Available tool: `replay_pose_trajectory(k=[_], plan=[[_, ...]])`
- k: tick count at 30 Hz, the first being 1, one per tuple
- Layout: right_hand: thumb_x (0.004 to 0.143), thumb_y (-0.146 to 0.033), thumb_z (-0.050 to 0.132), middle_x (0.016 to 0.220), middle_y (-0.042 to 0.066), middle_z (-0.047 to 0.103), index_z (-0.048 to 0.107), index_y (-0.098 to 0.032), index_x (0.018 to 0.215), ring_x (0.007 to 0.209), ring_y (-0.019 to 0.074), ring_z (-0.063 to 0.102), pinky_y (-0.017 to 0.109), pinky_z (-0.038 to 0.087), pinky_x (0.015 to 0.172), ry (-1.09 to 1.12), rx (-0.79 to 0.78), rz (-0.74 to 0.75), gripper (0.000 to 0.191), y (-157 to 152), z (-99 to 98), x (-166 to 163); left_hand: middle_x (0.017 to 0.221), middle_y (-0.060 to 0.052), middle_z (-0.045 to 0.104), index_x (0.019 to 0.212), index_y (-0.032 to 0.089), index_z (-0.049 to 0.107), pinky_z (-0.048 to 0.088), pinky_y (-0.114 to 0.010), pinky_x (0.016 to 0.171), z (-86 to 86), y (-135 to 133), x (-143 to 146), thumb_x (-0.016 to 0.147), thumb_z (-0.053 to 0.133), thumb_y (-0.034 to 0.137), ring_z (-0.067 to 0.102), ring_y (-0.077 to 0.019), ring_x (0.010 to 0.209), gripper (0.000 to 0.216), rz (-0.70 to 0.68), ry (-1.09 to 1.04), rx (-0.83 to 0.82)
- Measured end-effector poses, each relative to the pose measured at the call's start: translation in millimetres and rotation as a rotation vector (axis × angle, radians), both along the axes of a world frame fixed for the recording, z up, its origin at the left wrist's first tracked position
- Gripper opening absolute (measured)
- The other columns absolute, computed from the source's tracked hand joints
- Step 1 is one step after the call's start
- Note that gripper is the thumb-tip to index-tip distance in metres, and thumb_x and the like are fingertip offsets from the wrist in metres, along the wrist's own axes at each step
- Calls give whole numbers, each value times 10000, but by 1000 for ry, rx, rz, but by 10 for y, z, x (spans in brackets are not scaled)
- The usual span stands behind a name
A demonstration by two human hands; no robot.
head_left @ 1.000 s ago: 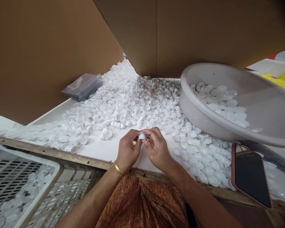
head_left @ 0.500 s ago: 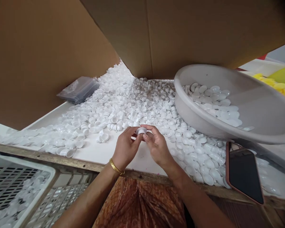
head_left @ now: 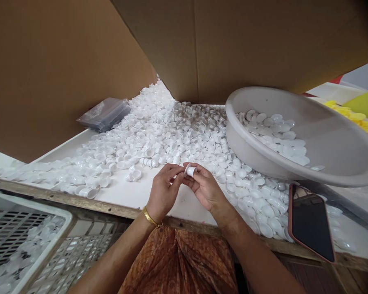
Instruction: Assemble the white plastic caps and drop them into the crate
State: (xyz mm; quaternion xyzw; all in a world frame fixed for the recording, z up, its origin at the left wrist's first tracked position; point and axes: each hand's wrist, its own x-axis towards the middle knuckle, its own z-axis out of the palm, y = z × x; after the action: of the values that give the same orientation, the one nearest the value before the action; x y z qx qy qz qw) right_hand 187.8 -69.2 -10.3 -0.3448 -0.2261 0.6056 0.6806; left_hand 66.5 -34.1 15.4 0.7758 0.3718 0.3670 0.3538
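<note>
A small white plastic cup-shaped piece with a wide round rim [head_left: 190, 171] lies tipped on its side between my hands. My right hand [head_left: 205, 185] grips its narrow body, with thumb and fingers closed around it. On the rim side, my left hand [head_left: 165, 185] pinches the edge with its fingertips; part of that grip is hidden behind the thumb. Both hands are just above the white tabletop [head_left: 122, 195], near its wooden front edge. Beyond them spreads a large heap of similar white pieces [head_left: 153, 139]. A few loose ones [head_left: 133, 175] lie left of my left hand.
A grey basin [head_left: 248, 149] with flat white discs [head_left: 290, 145] stands on the right. A phone [head_left: 311, 222] lies at the front edge. Plastic crates [head_left: 68, 222] stand below left. Cardboard panels [head_left: 248, 45] rise behind, beside a stack of plastic bags [head_left: 104, 113].
The white cup piece has turned from rim facing up to lying sideways, its body now toward my right hand. My right hand has rotated with it; the left stays close.
</note>
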Motion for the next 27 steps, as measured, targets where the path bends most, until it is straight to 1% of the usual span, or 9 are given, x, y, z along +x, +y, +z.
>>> replay_pose_trajectory(k=[3, 6, 8, 11, 14, 18, 22, 25, 27], plan=[[684, -230, 651, 794, -7, 588, 590, -190, 841, 766, 138, 577, 324, 490, 774, 14, -3, -11, 173, 6, -14, 11, 956, -60, 599, 989, 203, 644, 493, -267, 710, -26, -3, 15, 852, 466, 248, 558, -157, 880, 229, -31, -27, -38], [673, -226, 653, 793, -7, 578, 572, -190, 819, 749, 126, 562, 297, 480, 762, 29, -13, -30, 170, 16, -18, 17, 1007, -57, 588, 1061, 228, 617, 497, -260, 720, -47, -36, 29, 855, 463, 253, 552, -157, 919, 259, -61, -33, -55], [663, -214, 657, 795, -8, 574, 564, -191, 822, 743, 121, 557, 290, 473, 763, 44, -14, -27, 186, 22, -24, 20, 1019, -50, 581, 1071, 237, 614, 492, -259, 747, -59, -63, 43, 853, 468, 244, 547, -152, 937, 262, -50, -39, -46], [656, -202, 651, 796, -10, 568, 544, -197, 830, 739, 127, 557, 312, 471, 777, 66, -4, -11, 204, 28, -42, 21, 1000, -44, 581, 1055, 231, 624, 484, -257, 759, -69, -94, 74, 845, 481, 231, 549, -145, 927, 254, -27, -58, -35], [647, -190, 639, 769, -16, 559, 524, -201, 814, 732, 131, 554, 318, 474, 757, 64, 0, -46, 203, 32, -56, 16, 972, -42, 582, 1043, 222, 630, 476, -263, 769, -66, -120, 120, 836, 488, 203, 549, -143, 915, 252, -13, -76, -41], [613, -158, 614, 729, -29, 550, 506, -207, 807, 680, 121, 546, 288, 473, 701, 18, -20, -135, 228, 36, -41, 10, 947, -36, 575, 1051, 221, 627, 467, -279, 808, -54, -167, 209, 815, 489, 148, 547, -137, 898, 282, -1, -117, -61], [606, -172, 593, 690, -40, 540, 484, -215, 814, 622, 121, 538, 282, 469, 640, -32, -29, -201, 238, 40, -22, 22, 956, -32, 568, 1062, 227, 618, 463, -283, 828, -68, -200, 299, 800, 498, 129, 544, -133, 902, 305, 5, -160, -96], [629, -185, 569, 698, -36, 539, 480, -215, 823, 627, 124, 537, 283, 463, 636, -114, -40, -260, 215, 35, -28, 23, 976, -38, 575, 1059, 216, 615, 473, -285, 824, -100, -181, 309, 809, 524, 198, 549, -138, 912, 267, -23, -190, -154], [665, -191, 543, 723, -28, 543, 484, -216, 833, 668, 131, 541, 289, 459, 663, -228, -37, -295, 179, 25, -40, 11, 987, -44, 589, 1052, 209, 612, 490, -288, 801, -118, -153, 275, 809, 544, 274, 555, -149, 917, 260, -47, -208, -195]])
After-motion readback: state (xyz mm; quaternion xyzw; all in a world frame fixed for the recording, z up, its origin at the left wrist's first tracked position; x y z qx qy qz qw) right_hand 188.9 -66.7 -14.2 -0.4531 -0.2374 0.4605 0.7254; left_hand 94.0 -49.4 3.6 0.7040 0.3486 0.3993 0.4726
